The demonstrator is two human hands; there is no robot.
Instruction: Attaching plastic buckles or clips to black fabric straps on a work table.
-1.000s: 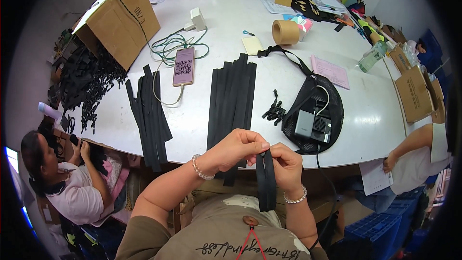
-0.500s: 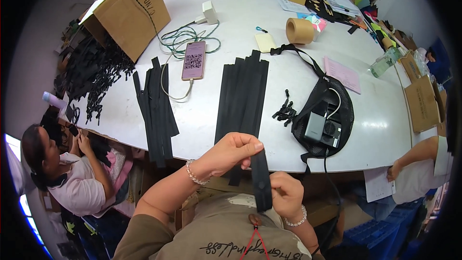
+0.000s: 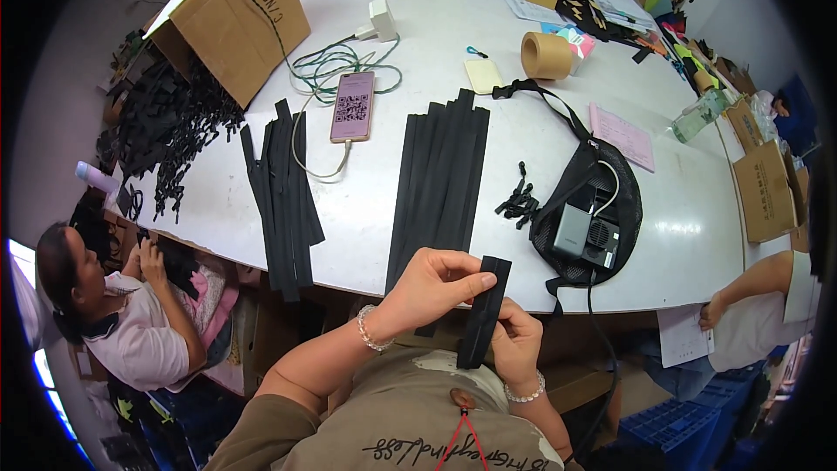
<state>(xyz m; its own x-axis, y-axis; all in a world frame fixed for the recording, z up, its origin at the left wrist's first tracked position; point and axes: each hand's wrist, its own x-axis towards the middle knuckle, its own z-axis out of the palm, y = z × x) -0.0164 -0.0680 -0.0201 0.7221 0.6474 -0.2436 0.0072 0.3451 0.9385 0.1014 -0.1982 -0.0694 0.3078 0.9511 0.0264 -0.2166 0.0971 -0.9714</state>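
Observation:
In front of my chest I hold a short black zipper strip (image 3: 486,318), tilted with its upper end leaning right. My left hand (image 3: 433,288) pinches it near the upper end between thumb and fingers. Lower down, my right hand (image 3: 518,344) is closed at the strip's right edge; its fingertips are partly hidden. Just beyond my hands a stack of long black zipper strips (image 3: 440,174) lies on the white table (image 3: 366,218). A small heap of black zipper pulls (image 3: 518,201) sits to the right of that stack.
Left of the stack lie more black strips (image 3: 281,209) and a charging phone (image 3: 352,109). A cardboard box (image 3: 248,30) stands by a pile of black pieces (image 3: 166,113). A black mesh bag (image 3: 580,183) and paper roll (image 3: 547,56) are right. People sit at left (image 3: 144,331) and right (image 3: 754,314).
Both hands have shifted slightly, with the left moving right and down along the strip. The strip now leans to the right at its top, and its upper end shows above my left thumb.

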